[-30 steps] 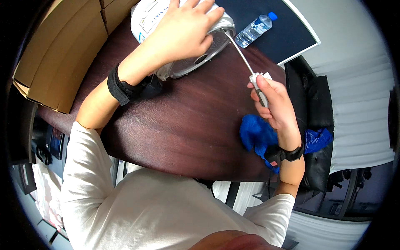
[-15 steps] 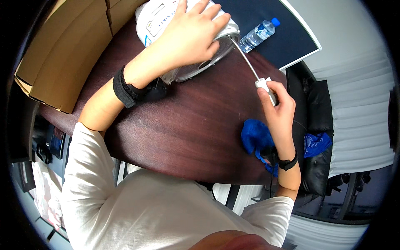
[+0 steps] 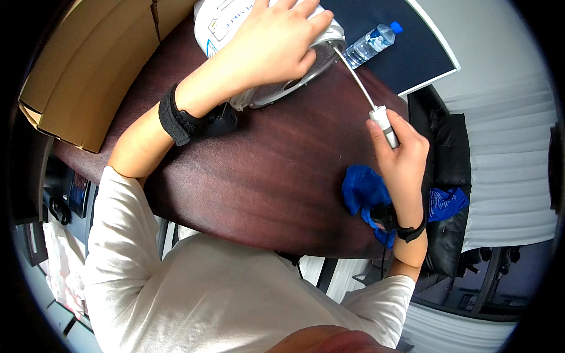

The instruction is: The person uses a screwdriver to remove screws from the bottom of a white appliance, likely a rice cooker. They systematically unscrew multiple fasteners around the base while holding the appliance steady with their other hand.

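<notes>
A white rounded appliance (image 3: 219,22) with a clear rim lies tilted on its side at the far edge of the table. My left hand (image 3: 276,44) is laid over its top, fingers spread along the shell and thumb near the rim, gripping it. In my right hand (image 3: 406,147) is a screwdriver (image 3: 385,126) with a white and grey handle, held between thumb and fingers. Its long metal shaft runs up and left, and the tip meets the rim of the appliance. What exactly the tip touches is too small to make out.
The dark red-brown table (image 3: 259,170) spreads in front of me. At left stands a cardboard box (image 3: 88,76); a water bottle (image 3: 371,46) lies beyond the appliance on a dark panel (image 3: 412,53). A blue cloth (image 3: 364,188) lies by my right forearm, and a black sofa (image 3: 452,147) stands at right.
The view has shifted slightly. My right hand has turned a little around the screwdriver handle, which shows more of its length now. My left hand stays on the appliance.
</notes>
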{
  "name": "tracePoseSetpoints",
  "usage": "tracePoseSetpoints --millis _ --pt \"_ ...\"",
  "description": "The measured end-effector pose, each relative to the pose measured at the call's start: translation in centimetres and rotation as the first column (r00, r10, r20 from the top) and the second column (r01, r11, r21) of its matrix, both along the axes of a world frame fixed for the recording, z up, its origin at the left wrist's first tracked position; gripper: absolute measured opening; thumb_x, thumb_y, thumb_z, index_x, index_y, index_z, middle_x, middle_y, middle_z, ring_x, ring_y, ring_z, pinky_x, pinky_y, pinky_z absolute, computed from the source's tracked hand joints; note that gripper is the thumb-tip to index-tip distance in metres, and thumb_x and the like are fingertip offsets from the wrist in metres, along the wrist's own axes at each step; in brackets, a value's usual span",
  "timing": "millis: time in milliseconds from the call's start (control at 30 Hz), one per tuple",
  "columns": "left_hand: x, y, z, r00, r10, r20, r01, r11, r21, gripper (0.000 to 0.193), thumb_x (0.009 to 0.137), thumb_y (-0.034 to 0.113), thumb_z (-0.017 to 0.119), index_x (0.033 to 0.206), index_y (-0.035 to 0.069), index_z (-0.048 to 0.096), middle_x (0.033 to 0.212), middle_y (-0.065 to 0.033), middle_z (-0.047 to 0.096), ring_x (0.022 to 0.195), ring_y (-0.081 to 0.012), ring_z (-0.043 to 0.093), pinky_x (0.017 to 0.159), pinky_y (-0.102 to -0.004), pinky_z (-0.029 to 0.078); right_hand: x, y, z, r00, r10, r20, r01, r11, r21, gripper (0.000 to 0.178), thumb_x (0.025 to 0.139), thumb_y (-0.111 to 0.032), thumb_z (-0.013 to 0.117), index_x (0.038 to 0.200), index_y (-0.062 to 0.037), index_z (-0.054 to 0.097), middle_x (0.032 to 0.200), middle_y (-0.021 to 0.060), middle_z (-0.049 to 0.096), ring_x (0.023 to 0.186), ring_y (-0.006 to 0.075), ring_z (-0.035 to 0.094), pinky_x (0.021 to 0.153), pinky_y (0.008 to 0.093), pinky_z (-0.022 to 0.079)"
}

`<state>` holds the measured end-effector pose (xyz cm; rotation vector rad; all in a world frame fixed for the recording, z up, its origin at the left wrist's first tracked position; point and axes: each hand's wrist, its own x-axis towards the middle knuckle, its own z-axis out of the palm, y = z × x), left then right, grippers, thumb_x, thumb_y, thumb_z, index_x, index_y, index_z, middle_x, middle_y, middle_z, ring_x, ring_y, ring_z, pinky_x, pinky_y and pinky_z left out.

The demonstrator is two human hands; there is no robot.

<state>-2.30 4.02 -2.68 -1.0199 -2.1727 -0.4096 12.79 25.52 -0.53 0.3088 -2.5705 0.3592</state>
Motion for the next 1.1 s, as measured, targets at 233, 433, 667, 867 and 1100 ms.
tracePoseSetpoints --millis 233,433,667,867,1100 --pt "0.2 -0.1 0.2 1.000 0.002 0.003 -0.002 1.000 -0.018 0.053 0.079 0.021 0.060 0.123 -0.005 0.051 0.125 -0.0252 0.048 0.123 -0.0424 0.044 0.101 -0.0657 0.033 -1.0 3.0 1.0 0.579 0.640 0.505 0.592 0.095 -0.800 0.029 0.099 -0.026 0.055 0.100 0.0019 0.063 0.068 0.0036 0.055 0.042 0.0033 0.039 0.035 0.0178 0.024" --pt "-0.5 0.3 -0.9 0.993 0.055 -0.109 -0.056 0.998 -0.003 0.056 0.077 0.020 0.064 0.131 0.008 0.051 0.134 -0.0152 0.051 0.131 -0.0332 0.043 0.103 -0.0623 0.031 -0.9 2.2 1.2 0.695 0.406 0.593 0.394 0.476 -0.787 0.026 0.099 -0.023 0.056 0.093 0.0008 0.063 0.067 0.0010 0.054 0.044 0.0026 0.041 0.036 0.0188 0.025" --pt "-0.3 0.3 -0.7 0.995 0.045 -0.087 -0.044 0.999 0.008 0.056 0.077 0.021 0.064 0.130 0.007 0.051 0.133 -0.0149 0.051 0.129 -0.0332 0.044 0.103 -0.0612 0.030 -0.5 0.5 1.4 0.931 -0.044 0.363 0.179 0.921 -0.345 0.021 0.089 -0.017 0.069 0.096 0.0026 0.069 0.069 0.0025 0.061 0.063 0.0063 0.053 0.056 0.0238 0.040" --pt "-0.5 0.3 -1.0 0.993 0.071 -0.098 -0.070 0.997 0.012 0.057 0.077 0.022 0.064 0.130 0.007 0.051 0.133 -0.0147 0.051 0.130 -0.0332 0.044 0.103 -0.0609 0.031 0.1 0.3 1.6 0.911 -0.063 0.407 0.218 0.912 -0.348 0.021 0.089 -0.018 0.069 0.095 0.0026 0.069 0.070 0.0045 0.061 0.067 0.0061 0.054 0.060 0.0239 0.041" --pt "-0.5 0.2 -1.0 0.992 0.076 -0.101 -0.075 0.997 0.008 0.058 0.077 0.022 0.064 0.131 0.008 0.051 0.135 -0.0152 0.051 0.131 -0.0338 0.044 0.104 -0.0599 0.030 -0.2 0.4 1.5 0.902 -0.060 0.427 0.230 0.905 -0.357 0.021 0.090 -0.018 0.067 0.095 0.0024 0.069 0.066 0.0022 0.058 0.063 0.0053 0.051 0.056 0.0239 0.039"
